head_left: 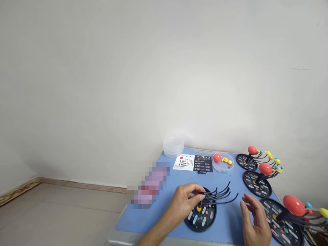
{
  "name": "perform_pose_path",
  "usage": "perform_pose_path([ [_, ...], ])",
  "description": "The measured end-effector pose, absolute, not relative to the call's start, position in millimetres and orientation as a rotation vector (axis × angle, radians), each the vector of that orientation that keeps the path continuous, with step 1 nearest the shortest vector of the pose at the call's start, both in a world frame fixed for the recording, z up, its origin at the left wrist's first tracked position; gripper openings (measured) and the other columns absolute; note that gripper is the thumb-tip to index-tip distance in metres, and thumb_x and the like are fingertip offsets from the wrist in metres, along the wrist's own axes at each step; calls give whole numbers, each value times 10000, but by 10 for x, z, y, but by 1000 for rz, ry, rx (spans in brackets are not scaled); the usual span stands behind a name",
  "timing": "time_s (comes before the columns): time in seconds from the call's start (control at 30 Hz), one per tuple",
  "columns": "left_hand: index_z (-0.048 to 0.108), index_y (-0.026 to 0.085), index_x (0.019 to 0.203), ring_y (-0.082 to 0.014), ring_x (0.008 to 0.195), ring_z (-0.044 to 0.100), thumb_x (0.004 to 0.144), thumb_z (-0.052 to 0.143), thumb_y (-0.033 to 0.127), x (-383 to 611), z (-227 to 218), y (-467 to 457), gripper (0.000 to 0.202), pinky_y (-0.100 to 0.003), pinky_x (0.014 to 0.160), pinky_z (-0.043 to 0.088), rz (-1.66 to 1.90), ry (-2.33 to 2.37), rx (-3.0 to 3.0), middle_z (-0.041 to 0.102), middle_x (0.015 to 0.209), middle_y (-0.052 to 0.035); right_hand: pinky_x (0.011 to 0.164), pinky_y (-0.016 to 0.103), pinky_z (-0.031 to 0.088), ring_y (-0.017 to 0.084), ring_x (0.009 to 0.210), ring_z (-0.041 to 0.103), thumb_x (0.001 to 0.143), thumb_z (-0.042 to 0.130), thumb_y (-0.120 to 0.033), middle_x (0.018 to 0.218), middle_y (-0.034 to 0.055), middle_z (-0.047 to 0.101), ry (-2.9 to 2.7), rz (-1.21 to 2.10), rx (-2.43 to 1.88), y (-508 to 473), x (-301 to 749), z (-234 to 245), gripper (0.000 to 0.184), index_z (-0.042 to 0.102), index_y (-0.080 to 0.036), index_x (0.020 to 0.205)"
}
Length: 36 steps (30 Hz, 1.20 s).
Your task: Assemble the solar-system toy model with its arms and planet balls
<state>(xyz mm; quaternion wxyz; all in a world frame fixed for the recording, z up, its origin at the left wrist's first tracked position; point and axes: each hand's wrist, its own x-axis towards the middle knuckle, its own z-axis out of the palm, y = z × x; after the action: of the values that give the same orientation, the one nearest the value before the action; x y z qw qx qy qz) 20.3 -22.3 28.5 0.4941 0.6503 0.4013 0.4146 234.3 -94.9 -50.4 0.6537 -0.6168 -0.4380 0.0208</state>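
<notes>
My left hand (pixel 186 201) is closed in a pinch on the hub of a bundle of thin black curved arms (pixel 219 195) that stands on a round black base (pixel 201 215) printed with coloured planets. The arms fan out to the right and carry no balls. My right hand (pixel 253 218) hovers just right of the arm tips, fingers apart and empty, a little above the blue table (pixel 143 218).
Three finished solar-system models with red suns stand along the right edge (pixel 252 157), (pixel 261 177), (pixel 289 213). A shallow clear dish with a red ball and yellow balls (pixel 222 161), an instruction sheet (pixel 193 163) and stacked clear lids (pixel 173 146) sit at the back. A white wall lies behind.
</notes>
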Motion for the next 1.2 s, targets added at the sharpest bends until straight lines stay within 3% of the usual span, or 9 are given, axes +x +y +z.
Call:
perform_pose_path([
  [0.07,729,167,746,-169,681,639,687,654,210,209,239,-225,104,-239,630,502,1028,971,1547,695,736,-26,846,425,515,256,861,663,786,677,-393,982,118,704,-1013,-113,-1389,-1016,2151,-417,245,685,-206,944],
  [0.13,728,162,758,-160,649,634,690,661,213,216,201,-229,108,-236,610,502,1042,964,1519,690,744,-27,742,384,546,258,875,669,829,635,-361,985,112,716,-1131,-68,-1321,-1024,1956,-328,193,690,-231,960],
  [0.27,724,163,759,-164,658,637,694,671,219,219,176,-242,100,-236,609,510,1073,934,1503,691,750,-32,705,336,573,242,943,666,853,603,-291,1108,108,692,-1351,34,-1233,-847,1778,-188,284,659,-218,1122],
  [0.5,726,158,747,-146,628,618,697,668,181,212,171,-247,80,-225,605,510,1103,928,1501,680,719,-21,732,303,567,204,812,692,876,564,-312,904,78,738,-1372,152,-1244,-603,1822,-109,189,706,-200,933],
  [0.7,732,148,831,-160,652,630,708,657,167,219,132,-243,145,-242,624,516,1104,930,1509,686,742,-33,688,260,570,185,763,705,871,583,-295,862,57,747,-1388,168,-1249,-610,1863,-122,177,706,-192,946],
  [0.9,703,157,776,-179,729,635,754,613,174,192,142,-235,95,-241,643,499,1112,917,1694,687,785,-50,727,222,547,154,806,700,882,566,-196,897,24,737,-1456,20,-1168,-596,1874,-153,149,668,-224,987],
  [1.2,626,174,820,-166,726,610,881,520,244,230,-18,-255,141,-238,647,472,1237,853,1921,654,790,-40,733,214,513,136,812,655,908,503,-141,877,18,681,-1511,-14,-1135,-616,1857,-114,155,615,-225,975],
])
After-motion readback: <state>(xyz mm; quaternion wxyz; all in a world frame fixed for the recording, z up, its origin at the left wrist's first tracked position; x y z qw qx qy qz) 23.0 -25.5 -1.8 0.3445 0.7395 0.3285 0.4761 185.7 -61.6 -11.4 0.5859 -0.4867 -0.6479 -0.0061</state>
